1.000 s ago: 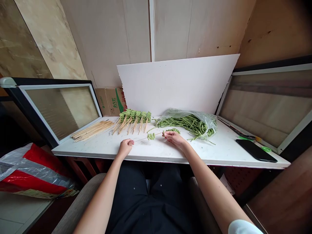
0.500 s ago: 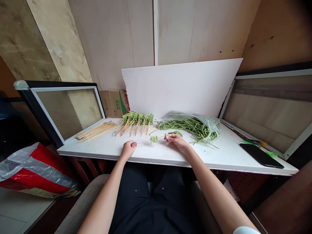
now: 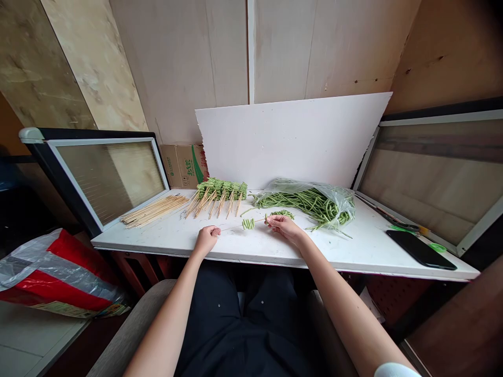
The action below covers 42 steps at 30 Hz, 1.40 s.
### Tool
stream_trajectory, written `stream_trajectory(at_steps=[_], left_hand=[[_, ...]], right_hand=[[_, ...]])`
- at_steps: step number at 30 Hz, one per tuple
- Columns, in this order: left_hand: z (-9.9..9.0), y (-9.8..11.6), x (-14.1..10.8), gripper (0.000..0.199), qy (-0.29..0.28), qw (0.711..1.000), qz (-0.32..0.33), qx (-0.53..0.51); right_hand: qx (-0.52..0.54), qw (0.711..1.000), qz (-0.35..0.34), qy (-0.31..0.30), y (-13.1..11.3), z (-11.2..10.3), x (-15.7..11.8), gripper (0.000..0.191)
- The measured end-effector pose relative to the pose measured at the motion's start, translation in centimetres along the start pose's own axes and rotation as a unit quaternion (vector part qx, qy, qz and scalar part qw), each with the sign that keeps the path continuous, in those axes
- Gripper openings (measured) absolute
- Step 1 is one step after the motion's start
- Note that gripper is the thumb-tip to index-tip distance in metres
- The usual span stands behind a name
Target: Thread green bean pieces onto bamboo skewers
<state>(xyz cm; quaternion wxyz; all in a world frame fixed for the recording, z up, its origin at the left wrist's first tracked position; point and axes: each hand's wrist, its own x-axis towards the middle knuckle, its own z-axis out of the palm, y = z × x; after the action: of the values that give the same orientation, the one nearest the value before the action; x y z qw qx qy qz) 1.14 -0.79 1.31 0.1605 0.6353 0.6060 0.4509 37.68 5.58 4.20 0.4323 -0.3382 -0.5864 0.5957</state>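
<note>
Low over the front of the white table, my left hand is closed on one end of a thin wooden skewer. Folded green beans are threaded on the skewer's middle. My right hand pinches a piece of green bean at the skewer's other end; its fingers partly hide that piece. Just behind the right fingers lies a small heap of green beans. Farther back, finished bean skewers are stacked with their sticks towards me. Bare skewers lie in a pile to the left.
A clear plastic bag of long green beans rests at the back right. Scissors, a green ring and a black phone lie on the right. A white board, cardboard box and framed panels edge the table.
Almost nothing differs. Both hands keep their places on the skewer, and the beans on it stay put; the view has shifted very slightly.
</note>
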Motion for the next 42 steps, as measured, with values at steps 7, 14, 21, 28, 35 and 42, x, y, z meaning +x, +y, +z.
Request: stream_trajectory(at_steps=[7,14,21,28,35,42], left_hand=[[-0.07,0.12,-0.10,0.031,0.003,1.000,-0.001,0.003],[-0.01,-0.20,-0.10,0.031,0.004,1.000,0.002,0.004],[-0.05,-0.04,-0.16,0.030,0.004,1.000,0.001,0.007],[-0.17,0.54,-0.25,0.031,0.005,1.000,-0.001,0.008],[-0.25,0.72,-0.38,0.030,0.008,1.000,0.000,0.012],[-0.30,0.70,-0.48,0.030,0.010,1.000,0.005,0.014]], right_hand=[[0.001,1.000,-0.002,0.000,-0.10,0.10,-0.10,0.042],[0.015,1.000,0.004,-0.001,-0.28,0.20,-0.23,0.039],[0.001,1.000,0.000,0.005,-0.27,0.31,-0.26,0.038],[-0.027,0.999,-0.023,0.028,0.02,0.19,0.00,0.036],[-0.044,0.998,-0.036,0.032,0.46,-0.09,0.32,0.037],[-0.043,0.998,-0.045,0.017,0.23,0.31,0.08,0.036]])
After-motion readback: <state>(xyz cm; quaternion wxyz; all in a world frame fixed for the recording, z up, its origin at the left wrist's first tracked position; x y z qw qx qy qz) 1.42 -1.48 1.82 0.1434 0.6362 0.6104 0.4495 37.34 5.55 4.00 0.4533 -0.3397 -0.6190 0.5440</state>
